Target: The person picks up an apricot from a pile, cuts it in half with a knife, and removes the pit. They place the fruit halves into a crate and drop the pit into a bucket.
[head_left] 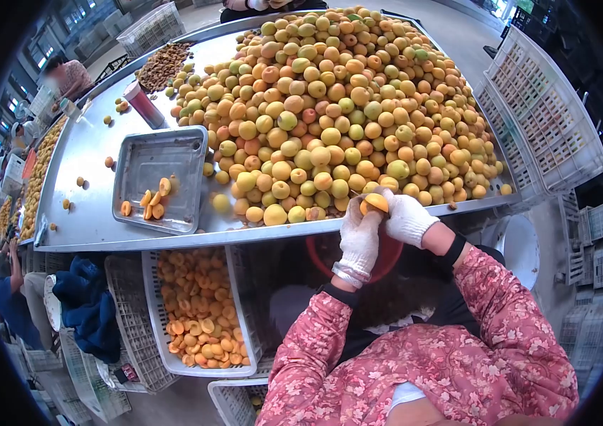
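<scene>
An apricot (375, 204), its orange flesh showing along a split, sits between my two gloved hands at the table's front edge. My left hand (359, 238), in a white knit glove, has its fingers closed on the apricot's left side. From the other side, my right hand (409, 217) grips the same fruit, gloved alike. Right behind them rises a large heap of whole apricots (330, 106) on the metal table. Below my hands, a red basin (389, 257) is partly hidden by my left hand and wrist.
Left of the heap, a metal tray (120, 181) holds several apricot halves. A red tumbler (144, 106) stands behind it, near a pile of pits (163, 65). Under the table edge is a white crate (154, 312) of halved apricots. Stacked crates (546, 106) flank the right side.
</scene>
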Demonstrator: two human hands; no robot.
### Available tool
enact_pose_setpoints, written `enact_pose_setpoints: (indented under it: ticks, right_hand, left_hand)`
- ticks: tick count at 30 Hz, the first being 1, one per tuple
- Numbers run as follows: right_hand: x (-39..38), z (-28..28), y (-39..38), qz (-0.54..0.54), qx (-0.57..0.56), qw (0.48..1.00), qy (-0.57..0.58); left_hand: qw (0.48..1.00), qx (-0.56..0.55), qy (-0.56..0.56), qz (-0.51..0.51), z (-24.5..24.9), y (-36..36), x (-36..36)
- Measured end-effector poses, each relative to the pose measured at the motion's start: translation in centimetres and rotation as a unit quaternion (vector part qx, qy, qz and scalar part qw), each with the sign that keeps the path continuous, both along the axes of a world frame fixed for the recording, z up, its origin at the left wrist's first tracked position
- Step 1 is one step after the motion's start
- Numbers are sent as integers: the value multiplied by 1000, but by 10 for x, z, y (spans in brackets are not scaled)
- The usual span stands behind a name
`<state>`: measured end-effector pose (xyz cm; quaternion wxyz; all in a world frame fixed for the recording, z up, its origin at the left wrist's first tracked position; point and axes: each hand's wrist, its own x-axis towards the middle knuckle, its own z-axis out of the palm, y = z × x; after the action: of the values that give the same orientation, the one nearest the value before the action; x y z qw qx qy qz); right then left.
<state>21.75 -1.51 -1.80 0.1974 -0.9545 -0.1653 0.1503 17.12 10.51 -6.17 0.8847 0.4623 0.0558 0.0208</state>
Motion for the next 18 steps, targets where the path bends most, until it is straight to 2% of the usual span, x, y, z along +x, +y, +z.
enact_pose_setpoints:
  ticks: [2,4,6,8,9,10,12,13,14,15,16,18]
  right_hand:
    - [3,-2,3,-14,38,999,12]
    - [4,-1,3,9,156,985,67]
    - [7,-6,3,23,182,981,61]
    - [7,-12,2,-13,271,951,148]
    - [6,-15,3,-11,301,942,147]
    - [7,-15,1,-12,302,942,147]
    - [11,-8,-3,-49,291,912,284]
    - [11,-4,-4,-47,291,913,282]
    - [8,2,-4,-74,313,892,318]
    - [9,5,-4,-99,333,869,352]
    - [14,4,-7,-96,332,870,351]
    - [19,6,-13,-167,426,719,524]
  left_hand:
    - [999,36,-15,16,0,2,2]
    - [997,69,-32,30,-3,1,3]
    - [990,134,-35,35,-4,4,4]
    - [990,135,-36,30,-3,5,2]
    - [992,120,-36,32,-2,5,1]
    - [993,105,-37,34,-1,5,1]
    - [992,120,-32,34,-10,6,4]
    - [990,132,-27,37,-13,7,5]
    - [990,131,-30,39,-10,8,6]
    - [994,105,-18,31,-6,9,5]
    - [997,79,-7,22,-4,10,5]
    - [998,58,-4,18,-7,11,4]
